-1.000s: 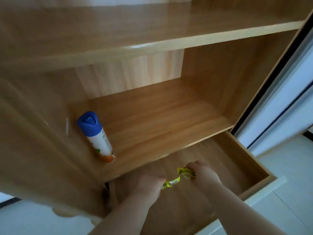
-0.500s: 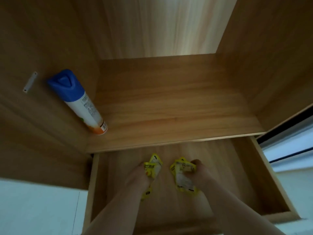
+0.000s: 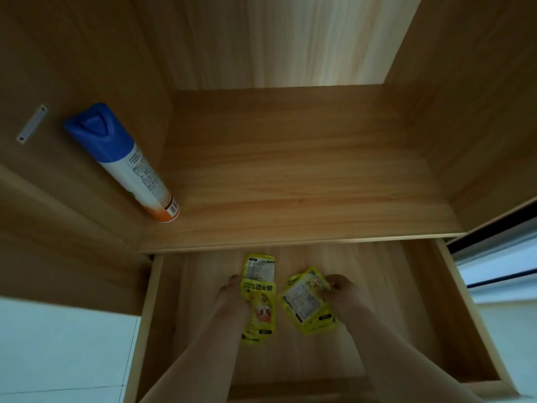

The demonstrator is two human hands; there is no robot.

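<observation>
The left hand (image 3: 232, 296) and right hand (image 3: 344, 292) each pinch yellow packets (image 3: 260, 303), likely light, floppy and slick, by the edges nearest the fingers.

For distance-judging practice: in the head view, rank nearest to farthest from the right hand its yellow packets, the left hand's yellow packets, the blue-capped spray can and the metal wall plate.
1. Yellow label-side packets, in the right hand.
2. Yellow cartoon-front packets, at the left hand.
3. Blue-capped white spray can, up and left.
4. Small grey metal plate, farthest left.
</observation>
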